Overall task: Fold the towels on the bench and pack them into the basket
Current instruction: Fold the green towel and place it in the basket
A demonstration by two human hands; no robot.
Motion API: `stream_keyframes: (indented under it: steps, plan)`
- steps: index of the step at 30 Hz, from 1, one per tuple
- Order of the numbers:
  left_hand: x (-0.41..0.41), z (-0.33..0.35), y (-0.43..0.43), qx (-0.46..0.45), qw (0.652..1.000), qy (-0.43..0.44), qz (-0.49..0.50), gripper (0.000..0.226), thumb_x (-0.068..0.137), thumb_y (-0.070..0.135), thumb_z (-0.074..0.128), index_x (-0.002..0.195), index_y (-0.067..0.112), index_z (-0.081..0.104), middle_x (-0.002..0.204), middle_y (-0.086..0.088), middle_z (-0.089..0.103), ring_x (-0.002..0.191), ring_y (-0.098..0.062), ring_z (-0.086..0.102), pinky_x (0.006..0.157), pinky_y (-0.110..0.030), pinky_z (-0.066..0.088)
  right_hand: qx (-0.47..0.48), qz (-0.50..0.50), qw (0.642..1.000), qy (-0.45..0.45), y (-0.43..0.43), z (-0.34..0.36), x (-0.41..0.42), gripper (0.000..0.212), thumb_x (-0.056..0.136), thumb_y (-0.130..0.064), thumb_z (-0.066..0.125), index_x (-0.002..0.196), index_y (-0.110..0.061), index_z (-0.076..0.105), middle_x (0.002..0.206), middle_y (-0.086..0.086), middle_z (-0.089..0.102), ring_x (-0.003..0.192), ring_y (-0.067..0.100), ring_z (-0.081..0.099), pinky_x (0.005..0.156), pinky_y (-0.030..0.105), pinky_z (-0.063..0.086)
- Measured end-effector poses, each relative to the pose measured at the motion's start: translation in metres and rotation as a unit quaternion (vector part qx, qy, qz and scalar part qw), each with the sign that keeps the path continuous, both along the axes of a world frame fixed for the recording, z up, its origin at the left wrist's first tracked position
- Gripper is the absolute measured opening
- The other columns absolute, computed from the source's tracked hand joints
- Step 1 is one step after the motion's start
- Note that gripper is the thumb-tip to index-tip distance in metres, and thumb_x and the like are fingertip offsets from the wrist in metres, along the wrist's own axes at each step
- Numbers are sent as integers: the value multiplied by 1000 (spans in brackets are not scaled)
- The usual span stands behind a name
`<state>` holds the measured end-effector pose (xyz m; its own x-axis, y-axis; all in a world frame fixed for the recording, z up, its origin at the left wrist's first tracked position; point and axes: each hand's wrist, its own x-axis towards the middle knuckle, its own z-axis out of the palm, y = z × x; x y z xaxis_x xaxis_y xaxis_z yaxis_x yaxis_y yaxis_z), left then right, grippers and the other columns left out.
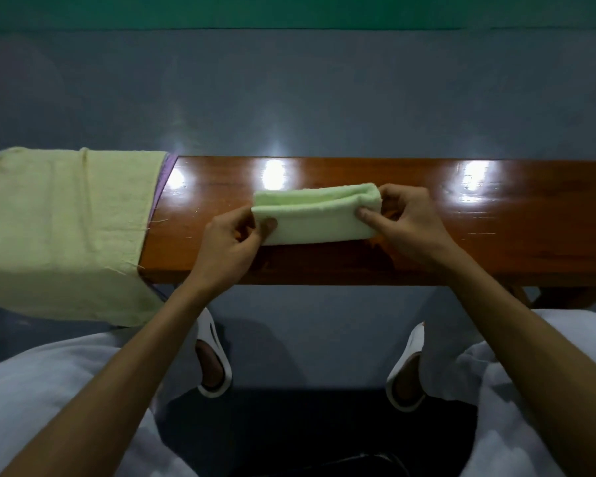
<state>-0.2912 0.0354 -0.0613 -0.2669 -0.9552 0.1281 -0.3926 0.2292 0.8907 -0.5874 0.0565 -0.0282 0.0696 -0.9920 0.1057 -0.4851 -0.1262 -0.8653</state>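
Note:
A small pale green towel [315, 215], folded into a narrow strip, lies on the glossy brown wooden bench [427, 235]. My left hand [233, 241] pinches its left end with thumb on top. At the opposite end my right hand [406, 220] pinches the folded layers between thumb and fingers. A larger pale yellow towel [62, 232] is spread over the bench's left end and hangs down its near side. No basket is in view.
A purple cloth edge [164, 180] peeks out from under the yellow towel. The bench runs left to right, with grey floor [289, 98] beyond it. My knees in white trousers and white slippers [214, 356] are just below the near edge.

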Motion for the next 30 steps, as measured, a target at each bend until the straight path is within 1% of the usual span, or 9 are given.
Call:
stream_keyframes:
  steps: [4, 6, 10, 13, 17, 23, 25, 27, 30]
  plan:
    - [-10, 7, -8, 73, 996, 30, 44, 22, 103, 37, 58, 121, 27, 65, 110, 8, 70, 96, -7, 70, 69, -25, 62, 52, -42, 996, -51, -12, 2, 6, 30, 97, -29, 67, 117, -7, 70, 108, 6, 74, 95, 16, 74, 76, 39, 64]
    - [-12, 9, -13, 78, 995, 21, 64, 20, 103, 33, 59, 113, 19, 70, 104, 3, 73, 88, -6, 71, 66, -20, 58, 76, -56, 994, -52, -19, 1, 8, 30, 98, -34, 65, 115, -9, 71, 106, 5, 73, 95, 19, 73, 77, 46, 64]
    - [-17, 11, -20, 113, 988, 24, 98, 24, 103, 34, 60, 103, 15, 74, 96, -3, 74, 86, -17, 71, 68, -33, 60, 80, -97, 992, -19, -32, -4, 14, 31, 97, -40, 66, 110, -12, 73, 103, 1, 73, 95, 17, 71, 80, 44, 63]
    - [-21, 11, -22, 86, 988, -30, 122, 36, 103, 38, 59, 97, 7, 75, 90, -12, 73, 85, -27, 69, 72, -48, 56, 73, -149, 986, 26, -38, -10, 18, 37, 92, -49, 71, 97, -13, 77, 92, 0, 74, 88, 17, 72, 76, 44, 62]
    - [-26, 9, -24, 51, 979, -142, 138, 41, 104, 42, 54, 76, 14, 64, 67, 1, 58, 62, -13, 54, 54, -27, 34, 86, -224, 965, 110, -48, -19, 20, 53, 82, -67, 70, 77, -15, 75, 77, -2, 71, 75, 14, 69, 70, 50, 62]
    - [-33, 2, -27, 28, 958, -225, 177, 39, 105, 49, 48, 91, 17, 65, 81, 7, 60, 75, -9, 58, 55, -25, 38, 95, -247, 953, 145, -55, -23, 22, 64, 79, -72, 71, 63, -9, 69, 65, 4, 68, 68, 18, 68, 67, 45, 58]
    - [-37, 2, -23, -23, 943, -244, 226, 35, 102, 51, 49, 101, 18, 60, 95, 4, 59, 86, -13, 57, 66, -31, 50, 93, -242, 955, 144, -56, -22, 22, 65, 79, -71, 71, 65, -7, 70, 67, 5, 69, 69, 18, 68, 68, 45, 58]
    - [-42, 3, -15, -161, 913, -288, 239, 37, 101, 49, 50, 113, 15, 57, 113, -4, 56, 103, -19, 51, 87, -38, 50, 90, -239, 956, 146, -55, -22, 23, 63, 80, -70, 71, 66, -9, 69, 68, 4, 69, 69, 18, 68, 67, 44, 58]
    - [-58, 5, -1, -294, 895, -322, 97, 49, 103, 43, 49, 141, 12, 55, 145, -12, 50, 136, -29, 42, 113, -42, 32, 56, -255, 949, 176, -53, -20, 26, 60, 80, -71, 70, 68, -13, 68, 68, 0, 66, 68, 17, 66, 62, 39, 54]
